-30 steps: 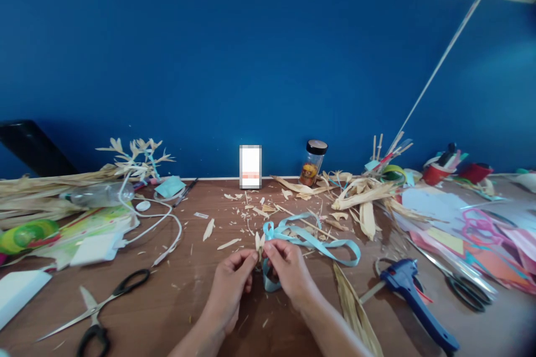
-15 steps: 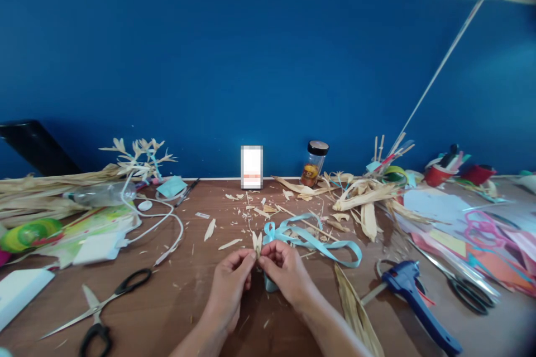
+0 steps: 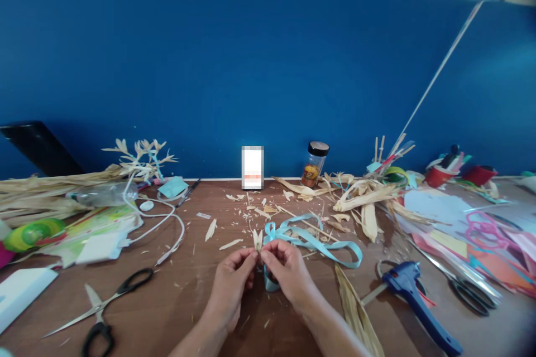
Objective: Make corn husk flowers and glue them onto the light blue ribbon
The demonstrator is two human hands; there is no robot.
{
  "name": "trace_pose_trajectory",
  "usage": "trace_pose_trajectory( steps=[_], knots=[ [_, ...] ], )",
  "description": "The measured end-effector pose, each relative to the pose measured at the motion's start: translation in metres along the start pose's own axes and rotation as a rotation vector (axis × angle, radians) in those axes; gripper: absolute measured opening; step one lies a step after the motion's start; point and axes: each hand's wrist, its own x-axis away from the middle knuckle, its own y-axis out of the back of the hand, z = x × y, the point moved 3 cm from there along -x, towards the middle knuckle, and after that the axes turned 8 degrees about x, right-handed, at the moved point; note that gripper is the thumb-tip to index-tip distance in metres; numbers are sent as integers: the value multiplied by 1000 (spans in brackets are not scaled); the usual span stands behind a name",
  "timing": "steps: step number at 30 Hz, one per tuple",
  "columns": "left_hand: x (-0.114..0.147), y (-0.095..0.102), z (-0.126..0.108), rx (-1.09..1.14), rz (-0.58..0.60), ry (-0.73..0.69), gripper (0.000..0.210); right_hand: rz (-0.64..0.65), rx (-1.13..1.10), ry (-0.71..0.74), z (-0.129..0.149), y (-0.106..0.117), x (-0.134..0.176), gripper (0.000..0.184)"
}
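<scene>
Between my fingertips, at the middle front of the table, is a small corn husk flower (image 3: 258,239) with pale pointed petals facing up. My left hand (image 3: 237,276) pinches its base from the left, fingers closed. From the right, my right hand (image 3: 287,270) pinches the same base with thumb and forefinger. The flower's lower part is hidden by my fingers. A light blue ribbon (image 3: 349,254) loops over the table beyond my right hand, and one end runs down behind its fingers; whether it is attached to the flower I cannot tell.
Open scissors (image 3: 98,307) lie at the left, and a blue glue gun (image 3: 412,295) at the right. Husk scraps (image 3: 210,230) litter the brown table (image 3: 176,312). A lidded jar (image 3: 312,164) and a blurred-out phone-like rectangle (image 3: 253,167) stand at the back. Dried husks (image 3: 368,201) are heaped right.
My hands stay on the flower with only a slight shift of the fingers. The whole view has moved very slightly; the things on the table lie as before.
</scene>
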Motion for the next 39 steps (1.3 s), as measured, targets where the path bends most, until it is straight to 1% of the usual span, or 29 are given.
trace_pose_trajectory(
  steps=[5, 7, 9, 13, 16, 21, 25, 30, 39],
  knots=[
    [-1, 1, 1, 14, 23, -3, 26, 48, 22, 78, 6, -2, 3, 16],
    [-1, 1, 1, 19, 27, 4, 26, 47, 40, 112, 6, -2, 4, 16],
    [0, 1, 0, 35, 24, 11, 26, 12, 55, 122, 4, -1, 4, 16],
    [1, 0, -2, 65, -14, 24, 27, -107, 145, 124, 1, 5, 2, 15],
    [2, 0, -2, 29, -5, 18, 27, -107, 199, 144, 2, 6, 1, 14],
    [2, -2, -1, -87, 61, -14, 26, -66, 94, 63, -1, 5, -1, 19],
    [2, -3, -1, -123, 71, -12, 26, -63, 53, 11, -3, 6, -3, 22],
    [2, -3, -2, -104, 58, -4, 29, -55, 62, 31, -6, 6, -3, 21],
    [4, -3, -3, -69, 69, -5, 23, -44, 80, 44, -5, 3, -2, 21]
  ],
)
